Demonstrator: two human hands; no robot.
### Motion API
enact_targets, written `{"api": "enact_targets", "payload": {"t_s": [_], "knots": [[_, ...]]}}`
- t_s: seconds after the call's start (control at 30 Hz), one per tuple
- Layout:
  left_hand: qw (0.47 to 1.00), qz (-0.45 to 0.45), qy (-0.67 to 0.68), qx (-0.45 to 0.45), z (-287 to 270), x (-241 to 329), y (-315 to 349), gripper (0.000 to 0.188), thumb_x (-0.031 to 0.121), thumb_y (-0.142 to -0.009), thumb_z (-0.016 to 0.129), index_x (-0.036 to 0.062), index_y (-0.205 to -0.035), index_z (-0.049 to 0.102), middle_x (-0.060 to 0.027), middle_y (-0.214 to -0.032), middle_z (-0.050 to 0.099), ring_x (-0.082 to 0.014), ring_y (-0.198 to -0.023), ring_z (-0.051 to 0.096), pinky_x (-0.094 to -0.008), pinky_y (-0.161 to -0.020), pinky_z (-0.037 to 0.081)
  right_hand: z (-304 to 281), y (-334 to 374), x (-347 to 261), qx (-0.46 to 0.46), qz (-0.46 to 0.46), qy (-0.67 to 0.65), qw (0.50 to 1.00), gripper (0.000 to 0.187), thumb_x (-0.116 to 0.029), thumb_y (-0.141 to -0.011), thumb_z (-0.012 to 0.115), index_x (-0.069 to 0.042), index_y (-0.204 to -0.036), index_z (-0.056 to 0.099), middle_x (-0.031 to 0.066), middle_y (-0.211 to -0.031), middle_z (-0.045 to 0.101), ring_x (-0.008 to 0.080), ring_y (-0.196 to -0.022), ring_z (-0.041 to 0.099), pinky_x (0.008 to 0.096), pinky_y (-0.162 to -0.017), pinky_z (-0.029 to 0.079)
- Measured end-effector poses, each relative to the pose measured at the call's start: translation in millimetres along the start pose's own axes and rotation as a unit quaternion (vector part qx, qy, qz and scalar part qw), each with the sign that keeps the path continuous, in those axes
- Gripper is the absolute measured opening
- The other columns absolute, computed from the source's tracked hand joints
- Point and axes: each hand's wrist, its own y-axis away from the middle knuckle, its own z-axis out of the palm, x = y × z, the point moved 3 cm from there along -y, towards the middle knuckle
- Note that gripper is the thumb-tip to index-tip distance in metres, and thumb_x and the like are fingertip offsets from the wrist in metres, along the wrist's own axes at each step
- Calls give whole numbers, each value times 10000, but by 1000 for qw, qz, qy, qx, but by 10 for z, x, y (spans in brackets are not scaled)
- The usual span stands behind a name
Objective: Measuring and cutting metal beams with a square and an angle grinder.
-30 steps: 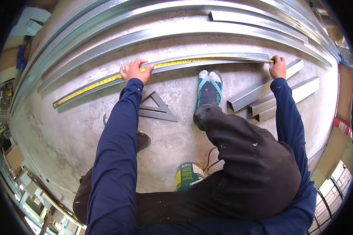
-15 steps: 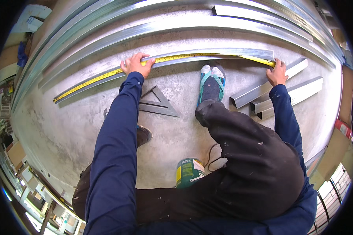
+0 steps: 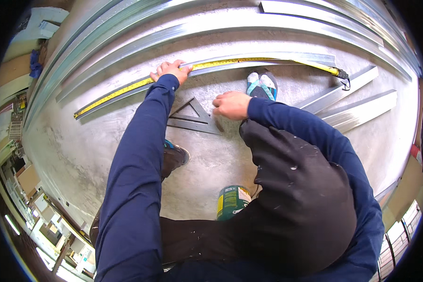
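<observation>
With bent left hand [image 3: 174, 70], holding tape measure [image 3: 127, 89] on metal bar [image 3: 310, 57], stretched from its left end to just off its right end. With loosely curled right hand [image 3: 231, 104], hovering beside triangle square [image 3: 192, 126]; cannot tell of any hold.

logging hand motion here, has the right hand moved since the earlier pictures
Yes, the right hand has moved left and closer in, from the tape case to beside the metal triangle, which has stayed put.

Shows tiny graduations [image 3: 113, 97] on the yellow tape measure [image 3: 216, 62] and small print [image 3: 230, 201] on the green bucket [image 3: 232, 207], all illegible.
</observation>
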Motion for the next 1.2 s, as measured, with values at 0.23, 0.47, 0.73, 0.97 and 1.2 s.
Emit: {"api": "enact_targets", "payload": {"t_s": [0.23, 0.47, 0.73, 0.97, 1.2], "knots": [[999, -21, 26, -20, 180, -55, -111, 587, 710, -891, 526, 352, -1352, 592, -284, -1419, 478, -403, -1427, 272, -508, -1171, 145, 218, -251, -77, -16, -87, 4, 996, 177, -195, -859, 591, -156, -1004, 685, 31, -1086, 569, 225, -1133, 541, 389, -905, 511], [1000, 12, 25, -6, 332, -138, -237, 582, 693, -908, 510, 331, -1357, 585, -265, -1366, 540, -389, -1410, 305, -496, -1165, 109, 352, -310, -147, 31, -204, 128, 970, 267, -235, -882, 559, -203, -1124, 666, -38, -1365, 530, 205, -1228, 482, 417, -1000, 417], [999, 24, 22, 9, 358, -142, -236, 567, 674, -923, 503, 336, -1375, 559, -279, -1376, 504, -402, -1394, 286, -519, -1152, 78, 345, -454, -183, 20, -203, 99, 974, 188, -220, -860, 564, -152, -997, 673, -14, -1165, 596, 188, -1124, 548, 384, -975, 434], [998, 42, 40, -18, 406, -180, -289, 578, 675, -925, 496, 326, -1384, 541, -295, -1397, 485, -402, -1401, 264, -527, -1145, 51, 306, -452, -157, 1, -171, 53, 984, 120, -182, -826, 588, -105, -857, 675, 60, -1017, 613, 241, -1007, 605, 388, -862, 518], [999, 17, 42, -13, 294, -118, -165, 562, 685, -922, 496, 360, -1379, 532, -252, -1432, 435, -421, -1406, 210, -589, -1142, 68, 109, -142, 136, 69, 106, -151, 980, 180, -157, -811, 616, -53, -946, 675, 166, -985, 623, 358, -912, 662, 490, -786, 541]]}}
